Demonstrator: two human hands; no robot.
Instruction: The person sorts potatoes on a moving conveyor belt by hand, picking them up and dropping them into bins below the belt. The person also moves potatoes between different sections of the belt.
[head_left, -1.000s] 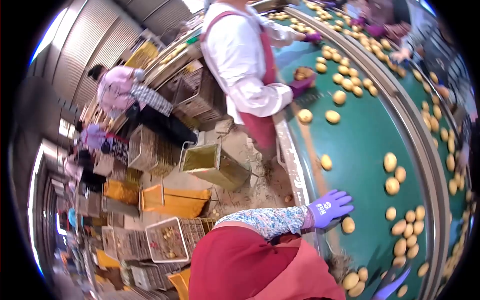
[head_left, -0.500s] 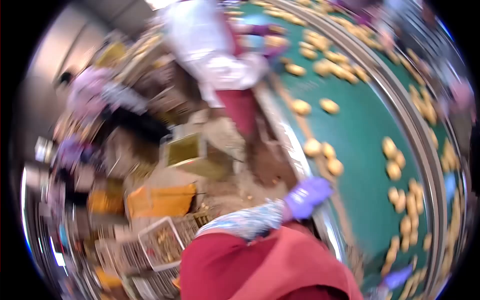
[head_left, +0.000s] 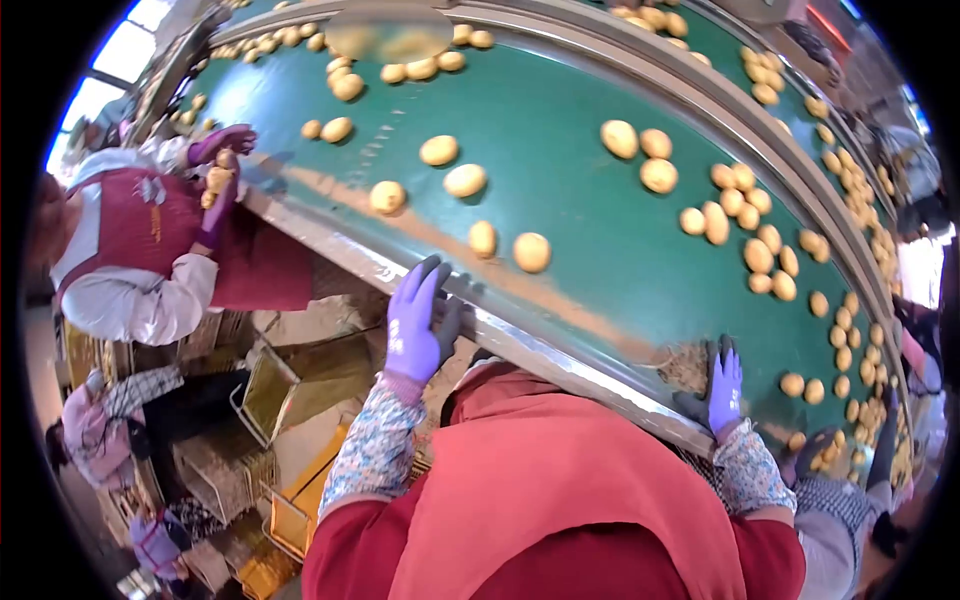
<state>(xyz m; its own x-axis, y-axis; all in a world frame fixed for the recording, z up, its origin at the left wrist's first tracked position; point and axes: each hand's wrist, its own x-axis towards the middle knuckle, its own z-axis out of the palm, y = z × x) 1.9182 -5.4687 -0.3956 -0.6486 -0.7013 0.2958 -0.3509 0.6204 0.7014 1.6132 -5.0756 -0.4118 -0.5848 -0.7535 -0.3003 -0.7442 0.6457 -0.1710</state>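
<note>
My left hand [head_left: 413, 328], in a purple glove with dark fingertips, rests at the metal edge [head_left: 540, 355] of the conveyor, its fingers stretched out and holding nothing. Gloved the same way, my right hand [head_left: 724, 392] lies at the belt's near side with fingers extended, just right of a small heap of dirt and debris [head_left: 684, 366]. On the green belt [head_left: 570, 225] lie many potatoes. Nearest my left hand are two potatoes, one [head_left: 482, 239] and another [head_left: 531, 252], both apart from it.
At the left a co-worker in a maroon apron [head_left: 140, 225] holds potatoes over the belt edge. Crates [head_left: 310, 385] and a yellow crate [head_left: 305, 495] stand on the floor. Another person's sleeve [head_left: 835, 520] is close on my right. A metal rail [head_left: 700, 125] borders the far side.
My view has swung round to face the belt and is sharper. Both my hands now show at the near edge with fingers extended; earlier one gloved hand was at the rail.
</note>
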